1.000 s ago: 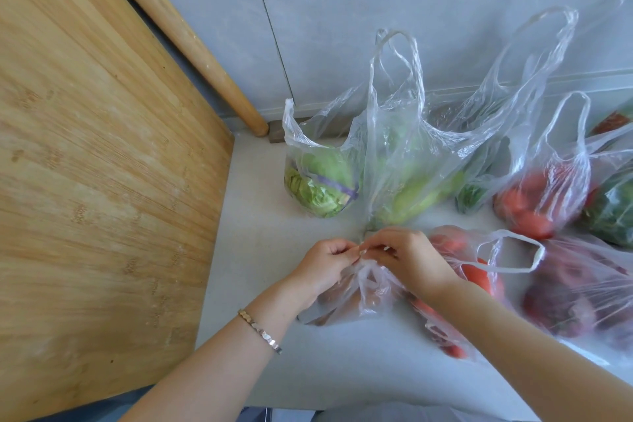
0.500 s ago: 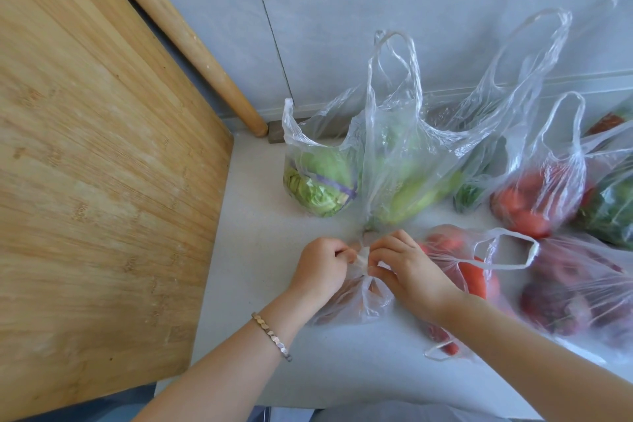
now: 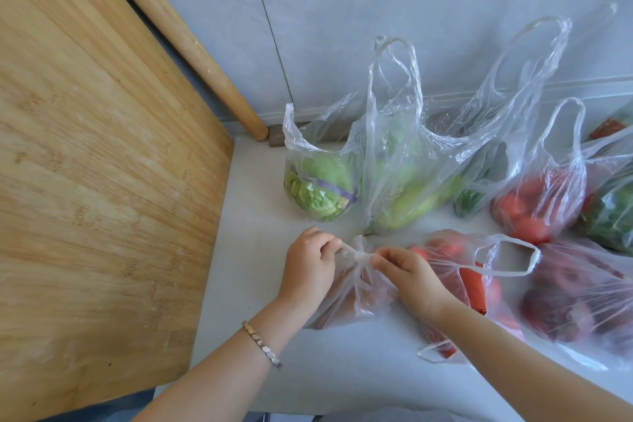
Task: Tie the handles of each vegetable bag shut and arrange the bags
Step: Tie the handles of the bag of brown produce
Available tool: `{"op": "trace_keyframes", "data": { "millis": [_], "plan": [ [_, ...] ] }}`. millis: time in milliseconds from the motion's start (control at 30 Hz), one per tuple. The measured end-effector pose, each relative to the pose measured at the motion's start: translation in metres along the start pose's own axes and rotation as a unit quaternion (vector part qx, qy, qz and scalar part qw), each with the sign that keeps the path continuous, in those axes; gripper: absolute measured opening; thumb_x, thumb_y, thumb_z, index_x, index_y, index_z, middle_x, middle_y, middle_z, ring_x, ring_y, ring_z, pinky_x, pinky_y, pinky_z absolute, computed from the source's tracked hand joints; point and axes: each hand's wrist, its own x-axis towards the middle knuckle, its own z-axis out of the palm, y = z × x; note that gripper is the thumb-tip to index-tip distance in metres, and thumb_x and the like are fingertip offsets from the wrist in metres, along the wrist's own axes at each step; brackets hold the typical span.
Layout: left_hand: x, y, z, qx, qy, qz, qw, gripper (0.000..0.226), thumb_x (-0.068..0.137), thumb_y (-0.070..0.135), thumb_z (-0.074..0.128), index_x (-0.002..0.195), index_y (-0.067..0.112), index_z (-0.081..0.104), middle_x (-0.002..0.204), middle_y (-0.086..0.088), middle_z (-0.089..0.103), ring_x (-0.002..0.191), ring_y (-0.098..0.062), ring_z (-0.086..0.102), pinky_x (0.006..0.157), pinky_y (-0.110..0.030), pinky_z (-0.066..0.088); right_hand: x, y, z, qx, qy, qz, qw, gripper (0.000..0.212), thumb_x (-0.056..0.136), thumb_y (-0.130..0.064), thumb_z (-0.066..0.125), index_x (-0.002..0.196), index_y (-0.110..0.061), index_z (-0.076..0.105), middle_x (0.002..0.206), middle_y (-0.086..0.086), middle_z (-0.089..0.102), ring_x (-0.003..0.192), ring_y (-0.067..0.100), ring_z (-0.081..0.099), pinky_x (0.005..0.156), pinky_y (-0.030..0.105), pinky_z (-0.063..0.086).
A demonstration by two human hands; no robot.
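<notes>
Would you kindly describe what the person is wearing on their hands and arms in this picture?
Both forearms are bare, with no sleeves in view. The left hand has a slim silver metal bracelet of small flat links round its wrist. The right hand wears nothing visible: no glove, watch or ring.

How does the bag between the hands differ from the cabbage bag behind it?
The small bag is knotted at its top, handles pinched by the left hand and right hand; the cabbage bag stands open, untouched. The small bag's contents look brownish; the cabbage bag's are green. Both are clear plastic.
</notes>
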Motion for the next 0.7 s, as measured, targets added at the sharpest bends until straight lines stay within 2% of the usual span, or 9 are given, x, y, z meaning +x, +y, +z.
{"op": "trace_keyframes", "data": {
  "millis": [100, 167, 267, 333, 400, 467, 533, 633, 700],
  "plan": [
    [0.002, -0.005, 0.004, -0.022, -0.003, -0.046, 0.999, 0.015, 0.088, 0.007, 0.056, 0.082, 0.000, 0.069, 0.077, 0.006, 0.054, 0.077, -0.011, 0.049, 0.065, -0.003, 0.034, -0.004, 0.002, 0.000, 0.060, -0.025, 0.014, 0.998, 0.019, 0.092, -0.010, 0.051, 0.078, 0.001, 0.059, 0.069, 0.008, 0.046, 0.064, 0.013, 0.040, 0.060, 0.022, 0.033],
    [0.000, -0.010, 0.011, -0.024, -0.022, -0.085, 0.996, 0.016, 0.088, 0.008, 0.056, 0.083, 0.000, 0.069, 0.078, 0.003, 0.056, 0.078, -0.013, 0.050, 0.061, -0.010, 0.031, -0.007, 0.006, -0.001, -0.028, -0.037, -0.019, 0.999, 0.018, 0.090, -0.009, 0.053, 0.073, -0.007, 0.056, 0.067, 0.000, 0.046, 0.062, 0.009, 0.039, 0.061, 0.017, 0.033],
    [-0.004, -0.018, 0.020, -0.031, -0.055, -0.155, 0.986, 0.017, 0.088, 0.010, 0.056, 0.083, 0.002, 0.071, 0.080, -0.003, 0.062, 0.078, -0.015, 0.053, 0.058, -0.012, 0.030, -0.007, 0.010, -0.001, -0.146, -0.044, -0.037, 0.988, 0.029, 0.089, -0.010, 0.054, 0.065, -0.025, 0.046, 0.068, -0.010, 0.045, 0.067, 0.000, 0.040, 0.063, 0.007, 0.033],
    [0.001, -0.021, 0.021, -0.007, -0.122, -0.166, 0.979, 0.019, 0.088, 0.013, 0.056, 0.085, 0.002, 0.071, 0.081, -0.007, 0.065, 0.079, -0.016, 0.055, 0.061, -0.018, 0.031, -0.004, 0.010, -0.002, -0.198, -0.074, -0.029, 0.977, 0.026, 0.090, -0.013, 0.054, 0.065, -0.022, 0.049, 0.068, -0.012, 0.045, 0.065, -0.004, 0.039, 0.062, 0.005, 0.034],
    [0.010, -0.020, 0.011, 0.020, -0.157, -0.156, 0.975, 0.017, 0.089, 0.014, 0.056, 0.088, 0.005, 0.070, 0.085, -0.008, 0.067, 0.083, -0.018, 0.057, 0.067, -0.021, 0.036, -0.001, 0.001, -0.005, -0.233, -0.104, -0.023, 0.967, 0.013, 0.091, -0.018, 0.054, 0.079, -0.018, 0.060, 0.069, -0.014, 0.048, 0.062, -0.006, 0.041, 0.059, 0.003, 0.035],
    [0.026, -0.016, -0.006, 0.040, -0.097, -0.111, 0.988, 0.019, 0.087, 0.014, 0.057, 0.104, 0.009, 0.064, 0.106, -0.010, 0.064, 0.100, -0.022, 0.057, 0.084, -0.025, 0.042, 0.005, -0.016, -0.011, -0.246, -0.084, -0.038, 0.965, 0.014, 0.091, -0.024, 0.053, 0.093, -0.017, 0.065, 0.076, -0.012, 0.056, 0.064, -0.006, 0.046, 0.059, 0.004, 0.037],
    [0.046, -0.005, -0.027, 0.053, 0.016, -0.057, 0.997, 0.046, 0.084, 0.019, 0.062, 0.126, 0.008, 0.047, 0.125, -0.013, 0.048, 0.121, -0.026, 0.042, 0.102, -0.031, 0.032, 0.016, -0.043, -0.018, -0.220, 0.013, -0.072, 0.973, 0.013, 0.089, -0.030, 0.055, 0.094, -0.020, 0.062, 0.077, -0.007, 0.058, 0.066, 0.004, 0.051, 0.062, 0.013, 0.039],
    [0.078, 0.025, -0.061, -0.041, 0.153, -0.026, 0.987, 0.073, 0.079, 0.033, 0.068, 0.136, 0.005, 0.031, 0.135, -0.012, 0.035, 0.130, -0.024, 0.030, 0.109, -0.028, 0.023, 0.037, -0.097, -0.025, -0.153, 0.169, -0.113, 0.967, 0.020, 0.086, -0.032, 0.058, 0.099, -0.017, 0.053, 0.062, -0.006, 0.049, 0.060, 0.012, 0.048, 0.064, 0.028, 0.040],
    [0.098, 0.041, -0.072, -0.081, 0.158, -0.041, 0.983, 0.074, 0.076, 0.045, 0.067, 0.132, 0.009, 0.037, 0.129, -0.006, 0.039, 0.125, -0.021, 0.036, 0.109, -0.032, 0.030, 0.053, -0.124, -0.023, -0.164, 0.182, -0.100, 0.964, 0.037, 0.087, -0.038, 0.053, 0.114, -0.013, 0.044, 0.067, -0.001, 0.052, 0.069, 0.020, 0.056, 0.066, 0.031, 0.041]
  ]
}}
